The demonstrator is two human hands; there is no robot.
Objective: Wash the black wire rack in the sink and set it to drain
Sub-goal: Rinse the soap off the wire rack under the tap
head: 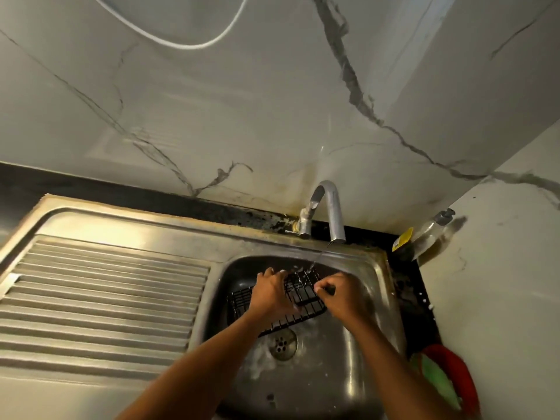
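Drain (283,344): nearest of the sink's parts, with foamy water pooled around it, just in front of the rack's near edge.
Sink (348,374): steel basin, wet, and it holds the whole job.
Left hand (269,294): lies across the middle of the rack, fingers curled over its far edge, gripping it.
Right hand (339,298): fingers curled tight at the rack's right end, pinching a dark bit that looks like the rack's own wire; a small scrubber cannot be ruled out.
Black wire rack (300,294): held tilted in the basin between both hands, far edge raised toward the tap.
Water (318,257): a thin stream lands on the rack's far right corner, so only that part is being rinsed.
Step in hand: rinsing, judged mid-task. To do it well, slide the rack under the stream end to end, turn it over, and rub the wire crossings where suds cling.
Risk: wet wire can slip, so hold it by the frame.
Tap (328,207): behind the basin, running.
Drainboard (106,298): ribbed, to the left; the likely place to set the rack.
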